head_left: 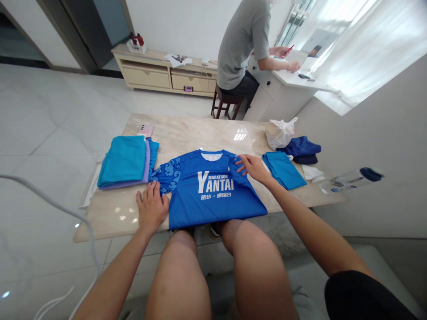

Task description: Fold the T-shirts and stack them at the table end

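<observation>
The shirt (213,191) is spread flat on the table (187,133). The left hand (151,206) is laid open on one sleeve, the right hand (252,167) open at the other shoulder. The fabric is judged light, limp and slick, best pinched at the seams.

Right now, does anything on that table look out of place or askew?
Yes. The clear water bottle lies on its side at the right edge of the table and seems to poke out past it. The blue shirt is lopsided too: one sleeve spread by the left hand, the other tucked in near the right hand.
</observation>
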The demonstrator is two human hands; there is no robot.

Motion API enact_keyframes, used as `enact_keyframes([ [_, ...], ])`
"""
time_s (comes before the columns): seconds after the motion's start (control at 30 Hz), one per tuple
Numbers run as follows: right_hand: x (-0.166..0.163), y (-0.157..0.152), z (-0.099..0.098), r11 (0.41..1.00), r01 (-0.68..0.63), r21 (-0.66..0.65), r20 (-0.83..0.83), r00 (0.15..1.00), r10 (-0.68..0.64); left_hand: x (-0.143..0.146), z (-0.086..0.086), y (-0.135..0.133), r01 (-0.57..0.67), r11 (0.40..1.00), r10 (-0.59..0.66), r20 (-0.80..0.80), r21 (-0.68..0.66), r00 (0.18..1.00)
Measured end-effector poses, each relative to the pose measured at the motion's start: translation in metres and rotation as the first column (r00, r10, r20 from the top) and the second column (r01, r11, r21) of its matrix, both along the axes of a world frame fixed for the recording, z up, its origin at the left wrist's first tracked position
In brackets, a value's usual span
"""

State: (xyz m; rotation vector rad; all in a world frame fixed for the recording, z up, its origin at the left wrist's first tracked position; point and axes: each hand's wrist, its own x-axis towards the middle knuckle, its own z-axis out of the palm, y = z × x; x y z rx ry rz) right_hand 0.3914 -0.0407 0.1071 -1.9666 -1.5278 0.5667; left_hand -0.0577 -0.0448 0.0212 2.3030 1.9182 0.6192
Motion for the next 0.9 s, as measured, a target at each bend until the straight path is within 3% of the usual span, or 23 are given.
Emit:
enact_keyframes([
  [0.07, -0.002, 0.001, -0.015, 0.999, -0.010, 0.046, -0.182, 0.983, 0.018, 0.000, 0.000, 0.000, 0.001, 1.000, -0.001, -0.002, -0.006, 1.000],
  [0.1, 0.000, -0.001, -0.023, 0.998, 0.009, 0.060, -0.181, 0.984, 0.002, 0.000, 0.000, 0.001, 0.002, 1.000, -0.002, -0.003, -0.011, 1.000],
  [0.2, 0.005, -0.013, -0.047, 0.995, -0.072, 0.074, 0.087, 0.994, 0.065, 0.000, 0.000, 0.001, 0.009, 1.000, -0.009, -0.008, -0.027, 1.000],
  [0.3, -0.001, -0.025, -0.071, 0.959, -0.282, 0.013, 0.391, 0.884, 0.255, -0.001, 0.002, 0.000, 0.005, 1.000, -0.005, -0.004, -0.026, 1.000],
  [0.37, -0.008, -0.030, -0.086, 0.939, -0.340, -0.050, 0.467, 0.823, 0.323, -0.002, 0.003, -0.001, -0.018, 1.000, 0.018, 0.002, -0.005, 1.000],
  [0.47, -0.008, -0.026, -0.104, 0.942, -0.324, -0.092, 0.483, 0.813, 0.327, -0.004, 0.004, -0.002, -0.029, 1.000, 0.029, 0.000, 0.007, 1.000],
  [0.67, 0.024, -0.007, -0.105, 0.963, -0.221, -0.155, 0.494, 0.827, 0.269, -0.006, 0.003, 0.001, 0.025, 0.999, -0.025, -0.018, -0.029, 1.000],
  [0.83, 0.015, -0.016, -0.096, 0.896, -0.415, -0.159, 0.504, 0.746, 0.435, -0.005, 0.002, 0.001, 0.009, 1.000, -0.009, -0.010, -0.028, 1.000],
  [0.9, 0.005, -0.024, -0.091, 0.900, -0.416, -0.131, 0.497, 0.758, 0.423, -0.006, 0.002, 0.002, 0.002, 1.000, -0.003, -0.016, -0.027, 1.000],
])
